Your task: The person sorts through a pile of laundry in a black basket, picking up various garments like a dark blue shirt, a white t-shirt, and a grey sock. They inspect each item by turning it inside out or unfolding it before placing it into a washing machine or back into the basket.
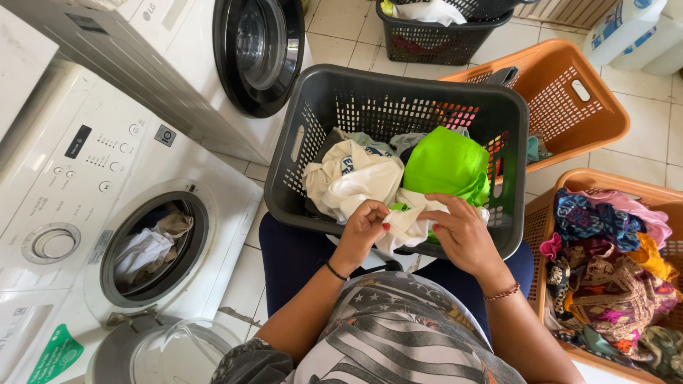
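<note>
both hands on a white garment

the left hand (pixel 365 229) and right hand (pixel 461 235) are both pinching a white garment (pixel 400 226), fingers closed on it, at the near rim of the grey basket (pixel 313 99) resting on the person's lap, beside a green cloth (pixel 445 162).

Laundry room, as I read it from the head camera, likely a home or small wash service. Two white front-loading washing machines stand at left, the nearer washer (pixel 107 235) with its door (pixel 167 352) open and clothes in the drum, the farther washer (pixel 213 57) shut. Around me on the tiled floor (pixel 341 28): a grey laundry basket (pixel 299 142), two orange baskets (pixel 569 99) of clothes, and detergent jugs (pixel 626 25).
</note>
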